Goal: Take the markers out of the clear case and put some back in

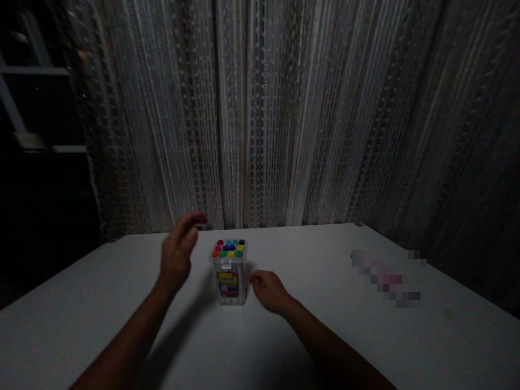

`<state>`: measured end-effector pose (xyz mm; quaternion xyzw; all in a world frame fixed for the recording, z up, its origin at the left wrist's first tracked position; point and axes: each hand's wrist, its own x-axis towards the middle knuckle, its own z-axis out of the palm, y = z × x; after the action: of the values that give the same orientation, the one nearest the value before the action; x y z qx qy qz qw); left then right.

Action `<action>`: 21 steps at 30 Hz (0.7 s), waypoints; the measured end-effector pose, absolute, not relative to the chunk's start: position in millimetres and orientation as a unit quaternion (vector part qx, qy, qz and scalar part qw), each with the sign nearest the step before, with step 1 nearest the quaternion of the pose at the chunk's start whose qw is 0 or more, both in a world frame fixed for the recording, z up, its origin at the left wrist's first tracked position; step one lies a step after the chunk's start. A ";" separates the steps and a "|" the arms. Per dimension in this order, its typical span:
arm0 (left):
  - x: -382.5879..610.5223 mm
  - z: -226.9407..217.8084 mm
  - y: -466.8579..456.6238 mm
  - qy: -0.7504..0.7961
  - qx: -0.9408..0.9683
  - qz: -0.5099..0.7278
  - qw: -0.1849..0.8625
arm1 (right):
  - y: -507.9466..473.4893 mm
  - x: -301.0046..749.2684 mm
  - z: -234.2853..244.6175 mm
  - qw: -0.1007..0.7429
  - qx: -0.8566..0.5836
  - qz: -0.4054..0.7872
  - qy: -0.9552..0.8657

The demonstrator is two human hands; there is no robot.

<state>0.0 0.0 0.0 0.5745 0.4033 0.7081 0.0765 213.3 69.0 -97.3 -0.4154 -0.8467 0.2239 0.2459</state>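
Observation:
A clear plastic case of markers (231, 276) stands upright on the white table, its top showing caps in red, orange, pink, blue, purple, green, yellow and black. A printed label with yellow on it faces me. Raised to the left of the case is my left hand (177, 254), fingers stretched out and apart from it, holding nothing. Close by the case's right side, my right hand (270, 290) is low over the table with its fingers curled in. I see nothing in that hand, and whether it touches the case is hard to tell.
A pixelated, blurred-out object with some pink (385, 279) lies on the right part of the white table (309, 249). Patterned curtains (260, 119) hang just behind the table's far edge. On the left is a dark area with a pale frame (36, 70). The room is dim.

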 end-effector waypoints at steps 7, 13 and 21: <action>18.3 -98.2 20.6 0.388 0.534 0.578 0.480 | 71.4 213.2 -97.9 0.257 -0.409 0.238 -0.842; 26.6 -61.3 17.6 0.431 0.542 0.549 0.469 | 73.2 212.9 -102.0 0.278 -0.402 0.265 -0.831; 6.8 -4.3 16.4 0.490 0.684 0.392 0.372 | 77.4 211.0 -96.4 0.407 -0.333 0.583 -0.620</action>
<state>6.8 16.4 -4.3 0.6840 0.4896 0.3921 0.3724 211.0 77.4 -96.4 -0.3330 -0.6197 0.5829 0.4066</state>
